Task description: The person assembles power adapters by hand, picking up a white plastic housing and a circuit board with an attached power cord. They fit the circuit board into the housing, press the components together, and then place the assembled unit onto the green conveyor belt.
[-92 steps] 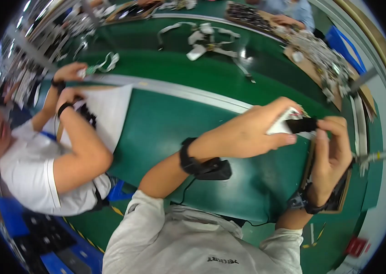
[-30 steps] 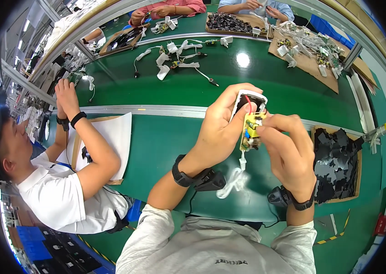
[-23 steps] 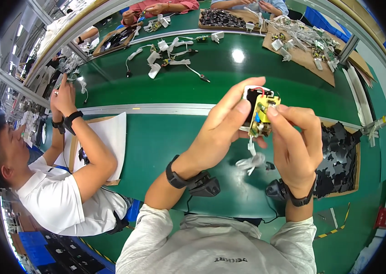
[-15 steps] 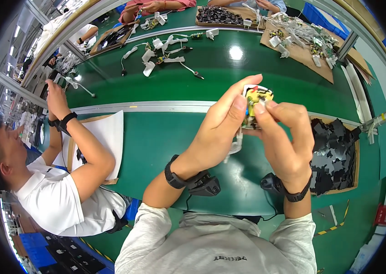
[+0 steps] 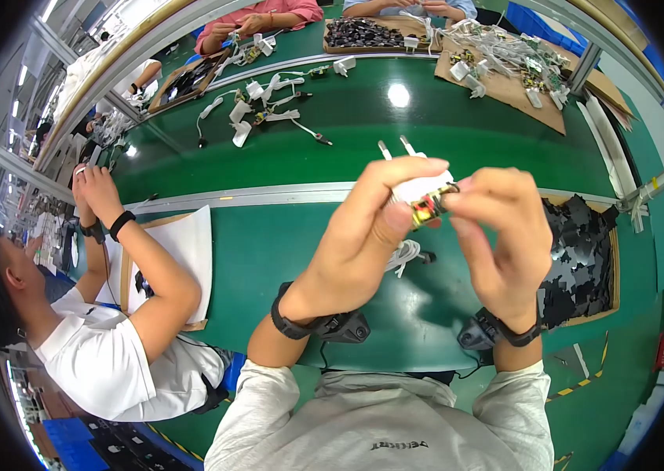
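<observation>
My left hand (image 5: 355, 235) is closed around a white plug adapter (image 5: 420, 187) with two metal prongs pointing up and away. Its housing is open on the side toward my right hand, where a circuit board (image 5: 428, 208) with yellow, red and dark parts shows. With bent fingers, my right hand (image 5: 508, 243) grips the board's right edge near a dark part; the exact contact is partly hidden by the fingertips. Below the left hand, a bundled white cable (image 5: 403, 257) with a dark end hangs over the green work surface.
On my right lies a shallow box (image 5: 581, 263) of black sheet pieces. Beyond the metal rail (image 5: 269, 195), adapters with cables (image 5: 257, 110) lie on a green surface. Far right, cardboard (image 5: 540, 110) bears more boards and cables. A co-worker (image 5: 104, 337) sits at my left.
The adapter has turned: its prongs now show at the top and the board faces my right hand more edge-on. My right hand has shifted slightly right, and the cable bundle is more visible.
</observation>
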A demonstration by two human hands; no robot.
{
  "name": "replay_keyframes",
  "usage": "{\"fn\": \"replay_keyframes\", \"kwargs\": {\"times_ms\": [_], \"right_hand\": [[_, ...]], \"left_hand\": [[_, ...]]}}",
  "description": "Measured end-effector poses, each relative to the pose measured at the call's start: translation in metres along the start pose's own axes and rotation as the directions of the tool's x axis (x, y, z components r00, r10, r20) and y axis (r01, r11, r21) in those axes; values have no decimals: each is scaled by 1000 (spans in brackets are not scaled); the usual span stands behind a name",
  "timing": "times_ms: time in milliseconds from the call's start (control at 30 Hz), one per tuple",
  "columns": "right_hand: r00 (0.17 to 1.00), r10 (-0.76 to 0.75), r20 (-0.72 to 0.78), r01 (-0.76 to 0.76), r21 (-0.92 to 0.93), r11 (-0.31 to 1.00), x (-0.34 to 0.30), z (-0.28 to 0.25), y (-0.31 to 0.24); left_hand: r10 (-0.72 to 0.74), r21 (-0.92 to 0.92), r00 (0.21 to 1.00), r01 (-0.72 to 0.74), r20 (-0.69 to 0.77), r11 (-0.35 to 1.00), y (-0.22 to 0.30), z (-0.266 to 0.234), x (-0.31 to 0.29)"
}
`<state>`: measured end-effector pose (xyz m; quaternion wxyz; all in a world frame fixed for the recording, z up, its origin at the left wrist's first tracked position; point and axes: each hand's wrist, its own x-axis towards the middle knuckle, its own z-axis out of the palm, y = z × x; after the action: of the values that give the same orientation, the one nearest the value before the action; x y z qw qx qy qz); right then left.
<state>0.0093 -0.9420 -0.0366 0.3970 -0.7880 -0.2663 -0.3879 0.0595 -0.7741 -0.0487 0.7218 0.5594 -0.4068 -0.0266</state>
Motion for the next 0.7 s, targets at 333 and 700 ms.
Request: {"fn": "replay_keyframes", "kwargs": {"times_ms": [333,700], "right_hand": [[933,360,0,-311,504,806,-10,-13,1],[996,84,-36,-80,97,992,-15,-15,10]], "left_hand": [[48,205,990,-76,136,976,-6,14,-2],[-132,-69,990,136,58,988,-9,24,0]]}}
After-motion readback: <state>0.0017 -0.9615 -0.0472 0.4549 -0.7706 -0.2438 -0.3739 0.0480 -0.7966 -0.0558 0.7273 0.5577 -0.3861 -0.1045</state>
